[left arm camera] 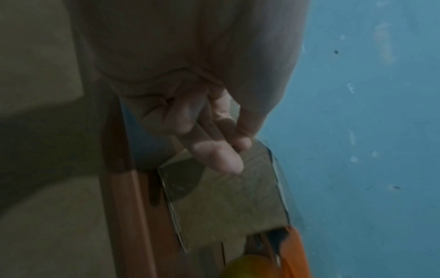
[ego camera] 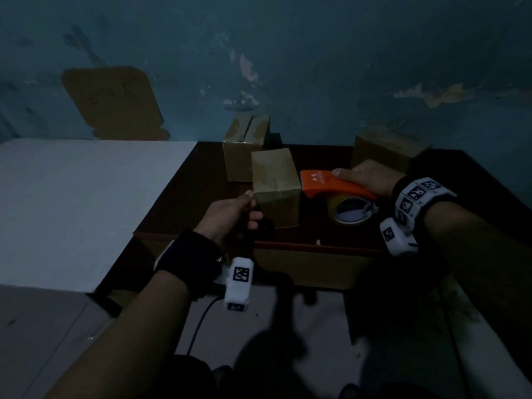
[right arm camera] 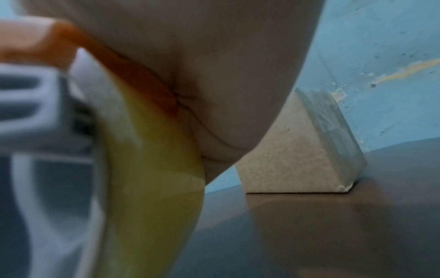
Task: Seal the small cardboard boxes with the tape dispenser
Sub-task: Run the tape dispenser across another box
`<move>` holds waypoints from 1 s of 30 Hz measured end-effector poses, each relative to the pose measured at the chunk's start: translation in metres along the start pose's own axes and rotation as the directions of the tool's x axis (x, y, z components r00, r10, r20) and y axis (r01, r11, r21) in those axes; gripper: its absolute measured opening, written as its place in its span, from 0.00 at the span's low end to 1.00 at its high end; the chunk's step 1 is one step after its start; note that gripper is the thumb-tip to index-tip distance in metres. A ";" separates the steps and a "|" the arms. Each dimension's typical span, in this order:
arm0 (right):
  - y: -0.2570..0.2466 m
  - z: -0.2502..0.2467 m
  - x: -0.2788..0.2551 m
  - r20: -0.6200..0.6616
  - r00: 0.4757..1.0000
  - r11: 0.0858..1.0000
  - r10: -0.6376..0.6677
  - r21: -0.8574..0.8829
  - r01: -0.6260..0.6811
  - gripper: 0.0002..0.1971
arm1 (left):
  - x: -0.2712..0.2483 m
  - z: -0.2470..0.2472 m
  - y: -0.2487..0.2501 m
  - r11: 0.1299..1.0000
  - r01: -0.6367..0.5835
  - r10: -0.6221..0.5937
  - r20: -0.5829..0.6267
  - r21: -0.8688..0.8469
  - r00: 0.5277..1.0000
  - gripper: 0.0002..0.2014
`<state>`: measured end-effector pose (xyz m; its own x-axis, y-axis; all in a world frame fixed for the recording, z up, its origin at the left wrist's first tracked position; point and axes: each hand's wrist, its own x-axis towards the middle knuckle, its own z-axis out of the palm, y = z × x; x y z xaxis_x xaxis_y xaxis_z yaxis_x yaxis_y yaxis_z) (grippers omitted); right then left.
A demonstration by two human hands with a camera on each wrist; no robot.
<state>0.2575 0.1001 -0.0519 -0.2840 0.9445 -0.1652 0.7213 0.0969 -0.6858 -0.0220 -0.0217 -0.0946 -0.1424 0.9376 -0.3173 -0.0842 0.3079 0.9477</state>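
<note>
A small brown cardboard box (ego camera: 275, 175) stands near the front of the dark table (ego camera: 187, 197), its top flaps down. My left hand (ego camera: 251, 205) is at its near-left corner, thumb at the top edge and fingers loose against the front face. The left wrist view shows the fingers (left arm camera: 214, 156) nearly straight, one tip touching the box (left arm camera: 228, 199). My right hand (ego camera: 362, 177) grips the orange tape dispenser (ego camera: 325, 184), whose front end meets the box's right side. Its yellowish tape roll (ego camera: 349, 211) hangs below. The right wrist view shows the roll (right arm camera: 154, 178) close up.
Two more cardboard boxes stand at the back, one (ego camera: 243, 148) behind the middle box and one (ego camera: 385, 152) behind my right hand, against the blue wall. A white surface (ego camera: 72, 203) adjoins the table on the left. The table's front edge (ego camera: 316, 247) is just below my hands.
</note>
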 end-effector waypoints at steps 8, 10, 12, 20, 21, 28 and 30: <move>-0.007 0.020 -0.006 0.012 1.000 0.996 0.001 0.084 -0.002 0.28 | 0.005 -0.023 0.013 0.992 0.089 -0.094 0.047 0.093 0.994 0.14; -0.007 0.022 -0.008 0.012 1.000 0.995 0.007 0.101 -0.008 0.28 | 0.007 -0.027 0.013 0.986 0.125 -0.131 0.056 0.107 0.990 0.14; -0.006 0.021 -0.010 0.009 1.000 0.995 0.017 0.093 -0.018 0.28 | 0.008 -0.025 0.014 0.982 0.168 -0.175 0.078 0.087 0.981 0.14; -0.002 0.013 -0.017 -0.008 0.999 0.999 0.032 0.038 -0.031 0.28 | 0.010 -0.010 0.006 0.968 0.240 -0.247 0.089 0.074 0.965 0.22; -0.002 0.013 -0.017 -0.002 0.999 0.999 0.033 0.037 -0.033 0.28 | 0.011 -0.010 0.004 0.969 0.212 -0.222 0.064 0.128 0.973 0.23; -0.004 0.011 -0.020 -0.019 0.999 0.999 0.029 0.040 -0.028 0.28 | 0.013 -0.024 0.009 0.903 -0.001 0.043 -0.089 0.430 0.995 0.16; -0.004 0.012 -0.020 -0.035 0.999 0.998 0.022 0.053 -0.020 0.27 | 0.010 -0.020 0.024 0.893 -0.134 0.211 -0.136 0.430 0.968 0.14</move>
<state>0.2528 0.0770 -0.0539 -0.2454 0.9569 -0.1551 0.6924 0.0611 -0.7190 -0.0450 -0.0080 -0.0762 -0.2899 0.9505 -0.1121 0.3678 0.2187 0.9038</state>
